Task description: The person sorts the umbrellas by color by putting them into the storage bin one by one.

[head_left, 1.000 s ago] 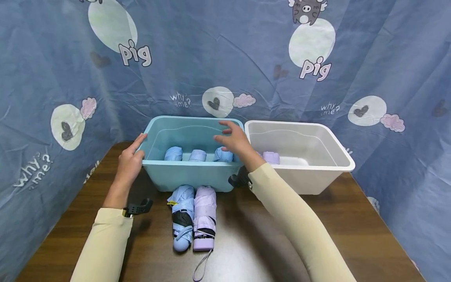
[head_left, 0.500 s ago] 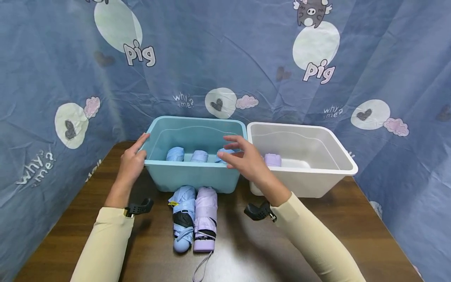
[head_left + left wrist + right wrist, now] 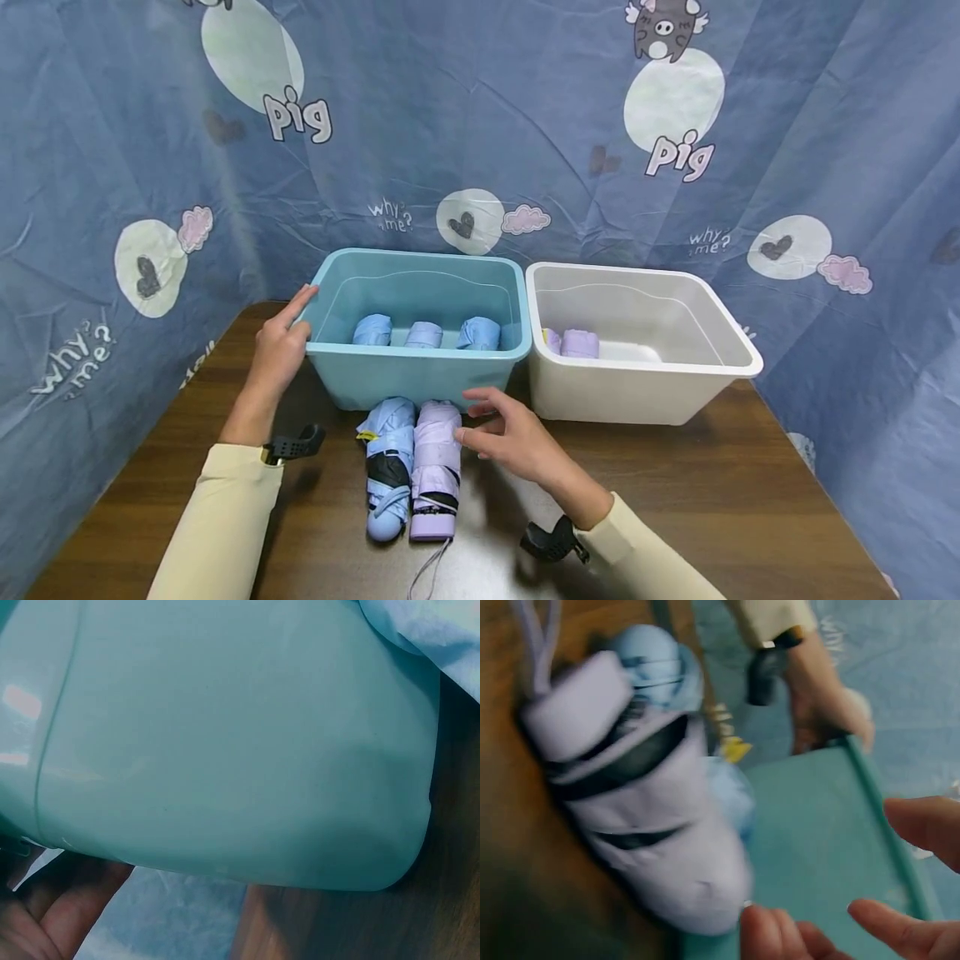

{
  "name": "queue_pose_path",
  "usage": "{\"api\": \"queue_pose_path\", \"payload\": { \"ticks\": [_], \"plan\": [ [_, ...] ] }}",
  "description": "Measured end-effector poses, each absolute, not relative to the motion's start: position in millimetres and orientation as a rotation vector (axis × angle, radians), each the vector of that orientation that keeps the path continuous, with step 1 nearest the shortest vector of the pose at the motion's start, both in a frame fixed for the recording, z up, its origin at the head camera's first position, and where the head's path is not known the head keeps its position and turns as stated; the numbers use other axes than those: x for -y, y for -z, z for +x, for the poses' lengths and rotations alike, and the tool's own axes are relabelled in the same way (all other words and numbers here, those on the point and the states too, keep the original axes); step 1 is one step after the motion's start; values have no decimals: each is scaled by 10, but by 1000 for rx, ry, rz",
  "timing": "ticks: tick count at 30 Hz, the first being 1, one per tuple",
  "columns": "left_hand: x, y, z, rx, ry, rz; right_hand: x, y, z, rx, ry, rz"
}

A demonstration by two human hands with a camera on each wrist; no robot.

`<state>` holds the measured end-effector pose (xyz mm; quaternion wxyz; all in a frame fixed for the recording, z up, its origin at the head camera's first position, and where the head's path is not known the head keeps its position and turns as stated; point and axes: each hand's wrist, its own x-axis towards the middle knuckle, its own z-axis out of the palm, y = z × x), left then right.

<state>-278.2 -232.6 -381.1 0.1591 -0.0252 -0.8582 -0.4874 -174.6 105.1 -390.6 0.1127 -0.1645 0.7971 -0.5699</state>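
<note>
My left hand [image 3: 280, 343] holds the left rim of a teal plastic bin [image 3: 412, 375]; in the left wrist view the fingers [image 3: 75, 900] are partly hidden at the bin's edge. My right hand [image 3: 517, 442] hovers beside a folded lilac umbrella [image 3: 435, 454], thumb and fingers apart. Whether its fingertips touch the umbrella cannot be told. A folded light blue umbrella [image 3: 388, 471] lies alongside, to the left. Both point toward the bin, handles nearer me. Inside the teal bin stand several blue rolled umbrellas, one of them this blue umbrella [image 3: 478, 333] at the right.
A white bin [image 3: 645, 387] stands close against the teal bin's right side, with lilac umbrellas [image 3: 580, 343] at its left end. Behind both bins hangs a blue patterned cloth [image 3: 600, 208]. Everything rests on a brown wooden table [image 3: 720, 467].
My right hand has drawn back out of the teal bin and come down toward me, beside the lilac umbrella. My left hand stays on the bin's rim.
</note>
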Motion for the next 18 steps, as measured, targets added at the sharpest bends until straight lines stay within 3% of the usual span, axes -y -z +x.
{"api": "queue_pose_path", "payload": {
  "ticks": [7,18],
  "plan": [
    [2323,3809,-2748,2463,1397,-53,-906,4252,-1703,-2434,1552,-433],
    [2294,3775,-2761,2462,1416,-67,-672,4426,-1743,-2709,1343,-387]
  ]
}}
